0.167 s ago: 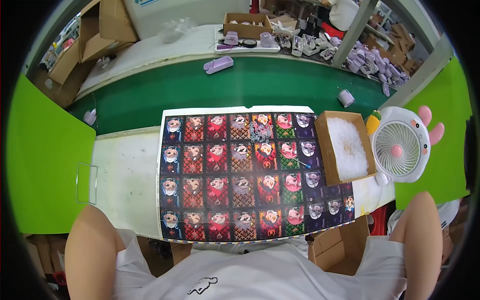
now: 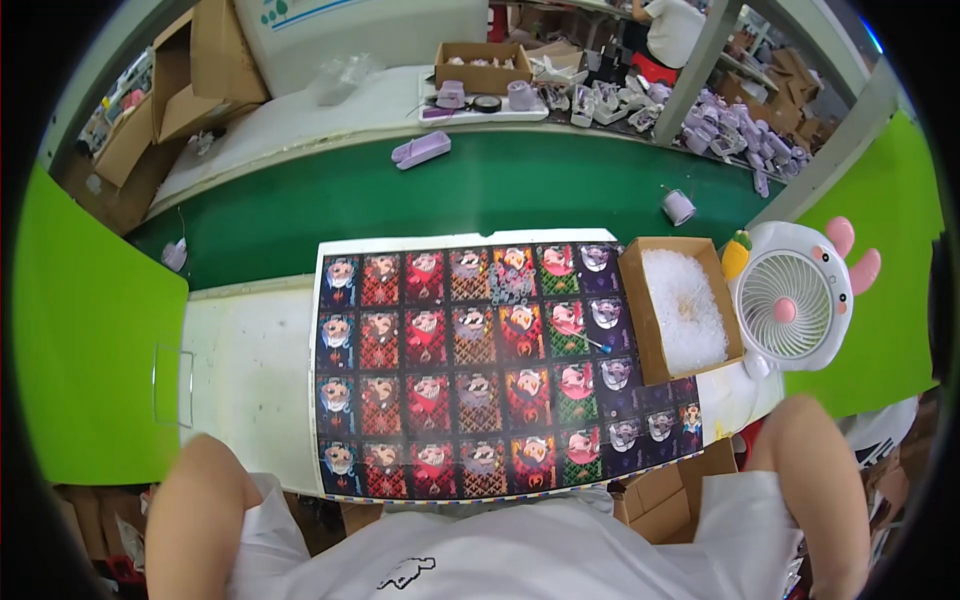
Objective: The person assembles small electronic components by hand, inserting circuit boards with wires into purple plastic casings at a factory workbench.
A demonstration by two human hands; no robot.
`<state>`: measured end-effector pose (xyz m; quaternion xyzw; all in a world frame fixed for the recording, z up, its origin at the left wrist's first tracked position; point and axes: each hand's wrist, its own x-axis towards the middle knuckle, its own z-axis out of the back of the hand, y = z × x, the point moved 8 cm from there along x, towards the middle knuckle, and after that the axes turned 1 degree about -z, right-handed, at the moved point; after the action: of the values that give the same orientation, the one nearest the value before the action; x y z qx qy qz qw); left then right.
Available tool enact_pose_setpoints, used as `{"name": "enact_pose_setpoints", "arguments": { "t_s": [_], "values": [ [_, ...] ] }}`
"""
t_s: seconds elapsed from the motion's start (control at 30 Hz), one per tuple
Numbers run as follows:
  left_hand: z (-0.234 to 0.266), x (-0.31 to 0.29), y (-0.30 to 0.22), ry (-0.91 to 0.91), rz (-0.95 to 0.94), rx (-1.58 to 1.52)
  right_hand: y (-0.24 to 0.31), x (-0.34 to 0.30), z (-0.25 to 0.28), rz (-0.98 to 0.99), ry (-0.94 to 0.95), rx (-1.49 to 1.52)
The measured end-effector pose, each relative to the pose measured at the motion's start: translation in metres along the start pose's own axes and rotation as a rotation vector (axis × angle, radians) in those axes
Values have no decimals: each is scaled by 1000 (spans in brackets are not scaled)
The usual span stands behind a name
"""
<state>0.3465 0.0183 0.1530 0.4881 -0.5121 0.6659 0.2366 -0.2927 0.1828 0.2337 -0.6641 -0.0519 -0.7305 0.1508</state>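
Neither of my hands is in view. Only my bent left arm (image 2: 195, 515) and right arm (image 2: 820, 490) show at the lower sides, their lower parts out of the picture. Between them a printed sheet (image 2: 430, 390) with rows of cartoon-character cards covers the worktop. Small clear pieces (image 2: 512, 285) lie loose on its upper part. A thin tool with a blue end (image 2: 605, 348) rests on the sheet's right side. Beside it, a cardboard box (image 2: 648, 320) holds many small clear-white pieces (image 2: 685, 305).
A white rabbit-shaped fan (image 2: 786, 310) stands right of the box. Behind runs a green belt (image 2: 300, 215) carrying a lilac tray-like part (image 2: 422, 150) and a lilac cup-like part (image 2: 678, 207). Lilac parts (image 2: 740, 130) pile up at the far right. Green panels (image 2: 95, 330) flank both sides.
The view has tilted up slightly, so the sheet, box and belt sit lower in the picture. Both arms have shifted a little inward. The things on the worktop keep their places.
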Motion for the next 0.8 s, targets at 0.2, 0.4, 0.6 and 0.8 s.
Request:
{"name": "enact_pose_setpoints", "arguments": {
  "t_s": [0.2,0.4,0.6,0.8],
  "values": [
    [-45,90,135,-133,53,-259,29,25,-120,-199,381,909],
    [-66,94,313,-183,703,-34,147,-163,-373,197,1414,356],
    [-80,41,352,-120,1117,109,183,-195,-373,283,1534,358],
    [-74,1,389,-526,1090,-130,254,-132,-161,-143,1743,2044]
  ]
}}
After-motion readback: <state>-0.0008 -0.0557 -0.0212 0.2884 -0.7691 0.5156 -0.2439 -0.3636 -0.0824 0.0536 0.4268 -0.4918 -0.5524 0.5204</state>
